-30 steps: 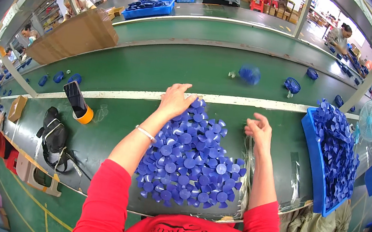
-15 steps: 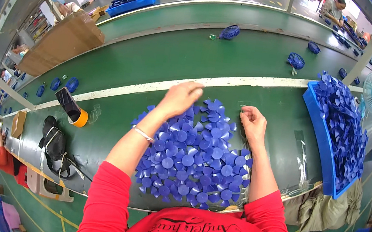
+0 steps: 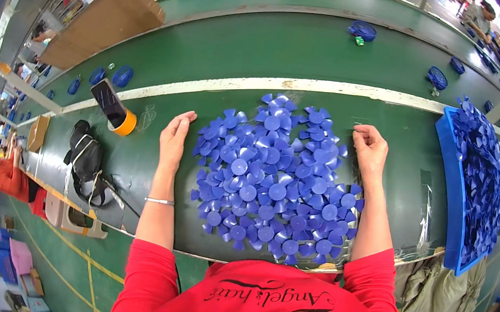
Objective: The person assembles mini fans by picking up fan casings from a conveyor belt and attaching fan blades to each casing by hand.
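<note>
Flanking one heap of blue fan blades [image 3: 275, 181], two hands: left [image 3: 174, 140] spread flat, right [image 3: 371, 150] curled.

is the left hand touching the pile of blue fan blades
Apart. The head view shows a strip of green table between the left hand, lying flat, and the edge of the pile of blue fan blades.

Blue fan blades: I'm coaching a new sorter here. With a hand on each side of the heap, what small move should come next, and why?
Probably draw both hands inward. The left hand and right hand flank the blue fan blades, which lie spread loose on the green table.
</note>
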A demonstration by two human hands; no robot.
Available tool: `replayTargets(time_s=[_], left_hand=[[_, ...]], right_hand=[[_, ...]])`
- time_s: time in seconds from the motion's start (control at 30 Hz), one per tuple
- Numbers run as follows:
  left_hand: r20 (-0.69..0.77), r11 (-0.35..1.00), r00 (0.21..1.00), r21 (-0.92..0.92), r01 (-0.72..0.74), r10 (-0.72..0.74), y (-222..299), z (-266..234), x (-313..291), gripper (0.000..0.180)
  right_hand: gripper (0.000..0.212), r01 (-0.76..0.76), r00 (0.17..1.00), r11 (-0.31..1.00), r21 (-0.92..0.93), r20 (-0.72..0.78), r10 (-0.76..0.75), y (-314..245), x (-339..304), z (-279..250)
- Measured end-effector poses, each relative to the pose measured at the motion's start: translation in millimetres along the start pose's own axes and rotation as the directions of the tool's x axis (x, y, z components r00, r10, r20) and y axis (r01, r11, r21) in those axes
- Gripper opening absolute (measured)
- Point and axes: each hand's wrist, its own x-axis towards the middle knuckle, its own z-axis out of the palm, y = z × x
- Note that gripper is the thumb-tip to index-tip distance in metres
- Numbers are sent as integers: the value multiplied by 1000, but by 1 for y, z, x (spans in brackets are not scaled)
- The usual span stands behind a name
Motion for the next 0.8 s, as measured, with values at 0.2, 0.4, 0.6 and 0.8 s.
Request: replayTargets(time_s=[0.2,0.4,0.6,0.8], left_hand=[[117,977,989,183,-109,89,17,47,-2,29],[178,946,969,245,-214,173,22,76,6,28],[-12,990,993,-77,-115,114,8,89,17,22],[-444,990,896,-128,-50,-13,-13,49,25,30]], right_hand=[[14,-29,1000,1000,-2,-12,29,2,-1,-2],[13,-29,999,998,52,27,28,1,0,8],[13,-10,1000,999,49,19,9,7,7,-5],[13,-63,996,998,0,68,63,-5,4,-2]])
